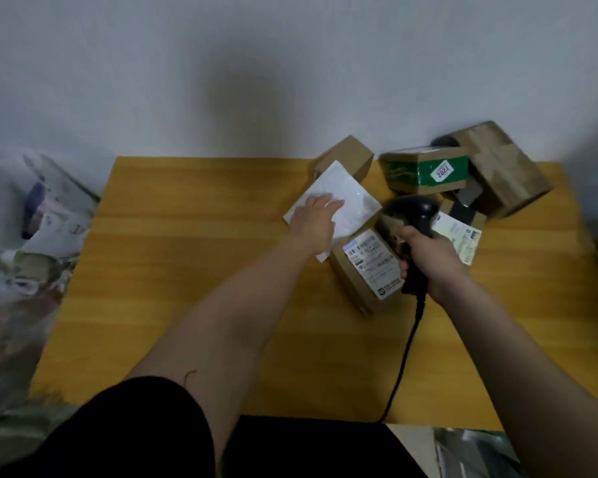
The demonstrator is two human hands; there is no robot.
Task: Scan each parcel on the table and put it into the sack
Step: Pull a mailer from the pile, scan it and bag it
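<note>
My left hand [316, 220] lies flat on a white flat parcel [347, 196] near the back of the yellow wooden table [187, 270], fingers spread over it. My right hand [428, 260] grips a black barcode scanner [413, 215], whose head hangs over the parcels. Just below the scanner lies a brown box with a white label [366, 267]. A small brown box [347, 157] sits behind the white parcel. The sack [25, 219], white and crumpled with parcels inside, stands left of the table.
At the back right are a box with green tape and a "7702" sticker [428, 170], a large taped brown box [501, 174] and a labelled parcel [460, 236]. The scanner's black cable [403, 360] runs to the table's front edge. A wall rises behind.
</note>
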